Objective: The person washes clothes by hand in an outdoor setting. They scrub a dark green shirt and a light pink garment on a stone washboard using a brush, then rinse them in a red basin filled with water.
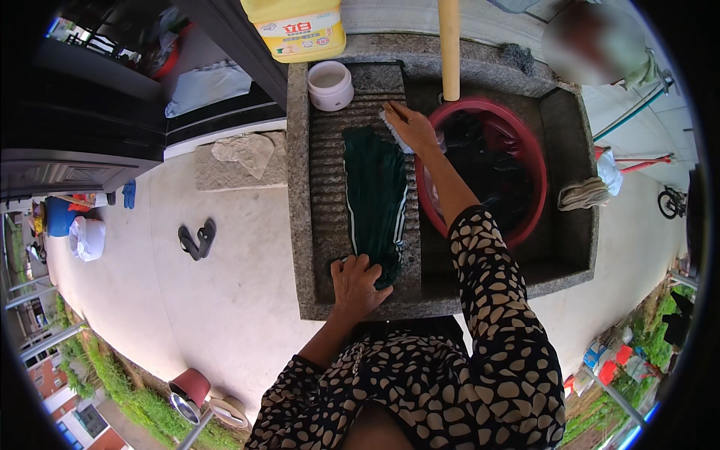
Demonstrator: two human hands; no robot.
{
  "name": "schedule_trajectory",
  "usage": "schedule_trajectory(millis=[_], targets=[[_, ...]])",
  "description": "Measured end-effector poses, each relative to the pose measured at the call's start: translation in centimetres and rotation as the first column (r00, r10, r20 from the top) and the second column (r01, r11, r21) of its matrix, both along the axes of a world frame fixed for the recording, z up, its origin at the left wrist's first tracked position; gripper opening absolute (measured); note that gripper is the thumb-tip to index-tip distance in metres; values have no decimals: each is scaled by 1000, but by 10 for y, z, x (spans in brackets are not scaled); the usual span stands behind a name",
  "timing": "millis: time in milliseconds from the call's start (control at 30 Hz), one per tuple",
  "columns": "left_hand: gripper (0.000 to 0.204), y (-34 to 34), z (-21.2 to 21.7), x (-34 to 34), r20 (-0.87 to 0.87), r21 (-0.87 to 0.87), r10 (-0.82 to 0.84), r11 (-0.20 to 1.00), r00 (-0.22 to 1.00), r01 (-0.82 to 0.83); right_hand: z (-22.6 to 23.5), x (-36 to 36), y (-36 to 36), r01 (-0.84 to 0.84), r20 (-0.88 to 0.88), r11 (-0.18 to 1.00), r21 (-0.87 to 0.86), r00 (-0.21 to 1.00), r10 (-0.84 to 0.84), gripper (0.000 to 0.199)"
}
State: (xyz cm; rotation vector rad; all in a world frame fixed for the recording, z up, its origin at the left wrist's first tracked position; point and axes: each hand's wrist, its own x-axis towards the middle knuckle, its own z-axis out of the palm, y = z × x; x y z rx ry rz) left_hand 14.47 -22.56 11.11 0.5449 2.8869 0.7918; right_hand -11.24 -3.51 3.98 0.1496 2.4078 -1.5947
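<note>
A dark green garment with white side stripes (375, 195) is stretched lengthwise over the ribbed stone washboard (324, 180) and looks wet. My left hand (357, 289) holds down its bunched near end, fingers curled onto the cloth. At the garment's far right edge, my right hand (412, 129) is closed around a scrubbing brush with pale bristles (396, 136); the hand hides part of it. Close to the right of that hand stands a red basin (541, 180) with dark wet cloth (480, 161) in it.
A stone sink (570, 142) surrounds the basin. A white tub (330, 86) sits on the washboard's far end, near a yellow jug (300, 34). A pale wooden pole (449, 52) stands behind the basin. A grey rag (583, 194) hangs over the right rim. Slippers (197, 238) lie on the left floor.
</note>
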Motion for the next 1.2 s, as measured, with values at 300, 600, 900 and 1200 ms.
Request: schedule_trajectory(millis=[300, 600, 900, 1200], targets=[[42, -9, -2, -23, -134, 110, 21, 994, 991, -6, 35, 87, -14, -58, 214, 777, -626, 946, 242, 51], [40, -6, 15, -10, -66, -79, -82, 994, 995, 76, -4, 46, 57, 226, -350, 966, -125, 901, -256, 52], [45, 3, 7, 11, -50, -19, 3, 1000, 999, -4, -82, 124, 113, 240, -175, 552, 798, 970, -168, 54], [33, -7, 10, 11, 60, 106, -161, 982, 985, 154, 53, 184, -13, -379, -501, 761, 526, 585, 638, 53]])
